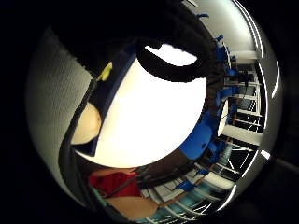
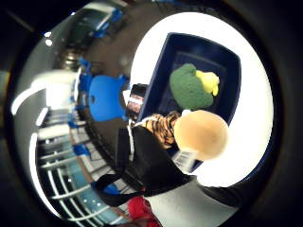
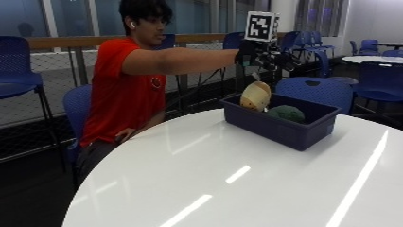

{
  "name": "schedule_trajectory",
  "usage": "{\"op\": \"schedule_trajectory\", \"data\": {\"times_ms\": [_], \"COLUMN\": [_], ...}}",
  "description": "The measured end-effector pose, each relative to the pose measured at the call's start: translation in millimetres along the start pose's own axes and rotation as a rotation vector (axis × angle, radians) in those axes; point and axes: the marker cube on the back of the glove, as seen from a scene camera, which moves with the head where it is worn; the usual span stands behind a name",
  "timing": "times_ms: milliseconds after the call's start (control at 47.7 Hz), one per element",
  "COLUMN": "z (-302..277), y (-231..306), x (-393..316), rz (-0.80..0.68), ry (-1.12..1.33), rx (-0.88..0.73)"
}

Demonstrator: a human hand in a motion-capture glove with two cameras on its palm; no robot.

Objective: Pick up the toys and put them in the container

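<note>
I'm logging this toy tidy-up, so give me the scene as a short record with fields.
surface: round white table
container: dark blue bin near the table's far edge
in the bin: green plush toy with a yellow part
at the bin's rim: tan round plush toy with tiger-striped part
right hand: gloved, raised above the bin, arm outstretched
grip: cannot tell
person: seated on a blue chair

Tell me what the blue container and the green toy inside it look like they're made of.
The blue container looks like moulded plastic: smooth rigid walls with a thick rolled rim, a matte to slight sheen. The green toy looks like soft plush fabric, since it is rounded and lumpy with a fuzzy, non-reflective surface, though the fabric type cannot be told.
</note>
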Motion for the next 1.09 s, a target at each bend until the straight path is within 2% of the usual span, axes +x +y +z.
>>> {"op": "schedule_trajectory", "data": {"times_ms": [356, 671, 880, 1090], "z": [40, 127, 168, 183], "y": [41, 107, 148, 166], "x": [74, 155, 186, 202], "rz": [0.086, 0.227, 0.283, 0.298], "ry": [-0.063, -0.112, -0.105, -0.134], "rx": [0.021, -0.015, -0.029, -0.040]}}
